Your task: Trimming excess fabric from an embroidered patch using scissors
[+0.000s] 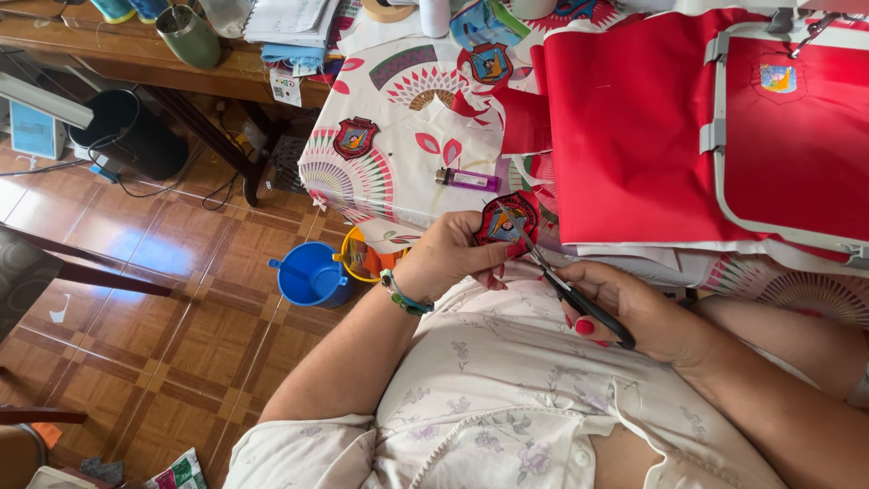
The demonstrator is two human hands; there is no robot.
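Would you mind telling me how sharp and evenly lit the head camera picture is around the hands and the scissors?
Head view: even daylight with soft shadows; the left hand, red patch and scissors in the right hand are sharp; faint glare on the tiled floor; wide-angle bending at the edges, so the wooden bench slants.

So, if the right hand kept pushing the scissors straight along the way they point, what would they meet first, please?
The right hand aims the scissors up and left, tips already at the embroidered patch pinched in the left hand. Beyond it probably the purple lighter, though depth is unclear.
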